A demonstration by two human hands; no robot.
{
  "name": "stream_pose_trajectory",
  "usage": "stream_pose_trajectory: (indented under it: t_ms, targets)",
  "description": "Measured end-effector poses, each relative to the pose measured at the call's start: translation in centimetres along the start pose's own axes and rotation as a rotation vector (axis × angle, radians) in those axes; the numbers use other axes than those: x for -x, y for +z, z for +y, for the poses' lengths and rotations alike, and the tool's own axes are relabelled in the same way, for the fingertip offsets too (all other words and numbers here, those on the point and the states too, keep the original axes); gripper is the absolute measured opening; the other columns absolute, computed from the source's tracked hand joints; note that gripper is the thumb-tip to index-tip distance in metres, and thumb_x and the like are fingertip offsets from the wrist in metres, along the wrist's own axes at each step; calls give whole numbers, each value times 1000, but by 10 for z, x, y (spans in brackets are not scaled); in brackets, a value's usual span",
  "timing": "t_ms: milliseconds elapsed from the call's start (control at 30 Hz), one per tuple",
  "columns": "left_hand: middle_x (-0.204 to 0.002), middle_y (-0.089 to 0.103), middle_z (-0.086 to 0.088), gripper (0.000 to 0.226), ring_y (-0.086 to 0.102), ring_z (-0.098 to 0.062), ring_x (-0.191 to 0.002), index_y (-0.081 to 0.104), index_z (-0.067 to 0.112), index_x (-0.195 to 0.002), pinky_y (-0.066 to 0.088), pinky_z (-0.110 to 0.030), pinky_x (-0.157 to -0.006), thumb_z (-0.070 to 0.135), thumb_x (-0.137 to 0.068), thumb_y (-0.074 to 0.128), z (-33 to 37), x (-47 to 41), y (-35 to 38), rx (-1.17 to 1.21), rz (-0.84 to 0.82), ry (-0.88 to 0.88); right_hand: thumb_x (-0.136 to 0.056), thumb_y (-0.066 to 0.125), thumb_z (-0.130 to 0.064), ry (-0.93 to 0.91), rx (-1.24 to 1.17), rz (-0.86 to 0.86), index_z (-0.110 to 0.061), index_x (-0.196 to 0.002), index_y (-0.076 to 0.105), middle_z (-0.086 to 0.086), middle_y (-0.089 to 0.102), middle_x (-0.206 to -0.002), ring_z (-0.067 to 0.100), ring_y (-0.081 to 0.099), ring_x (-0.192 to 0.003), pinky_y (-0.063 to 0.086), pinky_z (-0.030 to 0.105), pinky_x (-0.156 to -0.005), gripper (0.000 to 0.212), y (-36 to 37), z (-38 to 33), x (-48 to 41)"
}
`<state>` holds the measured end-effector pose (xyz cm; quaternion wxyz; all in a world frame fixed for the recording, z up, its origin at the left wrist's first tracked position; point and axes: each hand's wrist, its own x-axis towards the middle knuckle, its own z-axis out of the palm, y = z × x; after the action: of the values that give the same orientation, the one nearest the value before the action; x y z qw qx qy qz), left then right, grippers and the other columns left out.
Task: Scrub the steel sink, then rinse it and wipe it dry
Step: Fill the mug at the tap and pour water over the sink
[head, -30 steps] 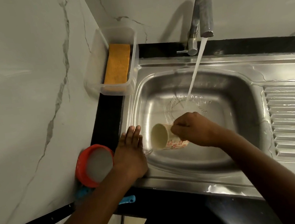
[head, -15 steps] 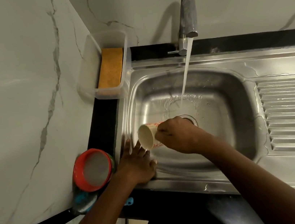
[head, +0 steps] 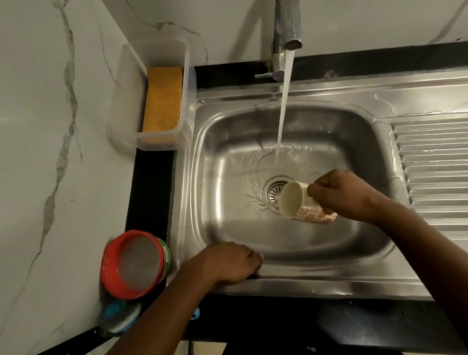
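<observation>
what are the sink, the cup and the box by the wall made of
Sink: stainless steel, brushed and shiny, with streaked reflections. Cup: glazed ceramic or hard plastic, cream inside with a red flower print; cannot tell which. Box: clear plastic, frosted; the sponge shows through its wall.

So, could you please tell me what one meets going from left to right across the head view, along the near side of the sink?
Red tub → left hand → cup → right hand gripping it → ribbed draining board.

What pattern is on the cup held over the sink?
The cream cup has small red floral print outside; head view.
</observation>
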<state>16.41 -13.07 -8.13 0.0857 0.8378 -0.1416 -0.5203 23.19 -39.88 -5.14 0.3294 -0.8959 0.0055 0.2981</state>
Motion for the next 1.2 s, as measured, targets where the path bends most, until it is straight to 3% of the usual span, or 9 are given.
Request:
stream_pose_trajectory:
  t_ms: [167, 267, 367, 567, 700, 867, 1000, 1067, 1200]
  targets:
    - [-151, 58, -11, 50, 55, -29, -134, 63, 17, -141, 38, -36, -105, 47, -114, 32, 17, -9, -8, 146, -98, 66, -99, 61, -50, -126, 149, 29, -17, -94, 82, -3, 69, -86, 9, 64, -71, 48, 23, -58, 39, 26, -23, -2]
    - [-153, 56, -12, 52, 54, -29, -135, 60, 17, -144, 38, -34, -102, 48, -113, 32, 24, -15, -7, 147, -96, 59, -90, 71, -54, -273, 380, -121, -21, -91, 81, -3, 67, -81, 14, 62, -70, 41, 23, -58, 35, 24, -30, 4]
    - [-156, 55, -10, 54, 53, -29, -138, 56, 20, -150, 37, -35, -107, 52, -112, 33, 32, -21, -4, 167, -97, 95, -86, 71, -55, -393, 740, -290, -23, -98, 78, -4, 69, -95, 15, 62, -79, 52, 28, -69, 35, 7, -28, 10]
    - [-160, 52, -5, 44, 48, -25, -144, 58, 15, -148, 32, -27, -114, 35, -115, 38, 66, -32, -1, 259, -139, 234, -87, 65, -61, -340, 998, -174, -24, -96, 71, -2, 69, -100, 19, 64, -80, 46, 28, -67, 39, -29, -4, 13]
    - [-147, 62, -8, 39, 57, -28, -132, 67, 15, -136, 40, -31, -109, 34, -113, 41, 65, -34, -3, 220, -100, 227, -87, 69, -60, -61, 591, 12, -22, -99, 80, -1, 75, -96, 17, 66, -74, 53, 30, -64, 41, -27, 15, 9]
    - [-141, 67, -7, 41, 62, -29, -126, 68, 22, -135, 50, -41, -107, 39, -107, 44, 26, -33, -11, 140, 105, 33, -91, 70, -46, 204, 121, 17, -8, -69, 75, 10, 72, -67, 27, 73, -67, 62, 40, -67, 45, 3, 25, -9]
    - [-129, 70, -8, 39, 66, -28, -112, 67, 17, -130, 53, -39, -96, 34, -108, 40, -4, -28, -23, 292, 335, -180, -96, 66, -46, 269, 37, -117, -9, -105, 77, 10, 76, -93, 25, 76, -81, 62, 34, -72, 39, 37, -6, -29]
    - [-132, 69, -12, 38, 65, -31, -114, 65, 15, -133, 51, -38, -94, 31, -109, 40, -12, -28, -29, 413, 462, -250, -96, 68, -44, 264, -157, -116, -8, -111, 74, 8, 74, -97, 23, 74, -84, 61, 33, -74, 39, 50, -31, -41]
    - [-156, 54, -13, 45, 52, -35, -140, 51, 20, -153, 41, -38, -108, 33, -112, 41, -15, -25, -42, 699, 611, -272, -97, 70, -43, 365, -836, 107, -1, -89, 71, 11, 75, -91, 26, 75, -81, 65, 40, -76, 43, 55, -70, -64]
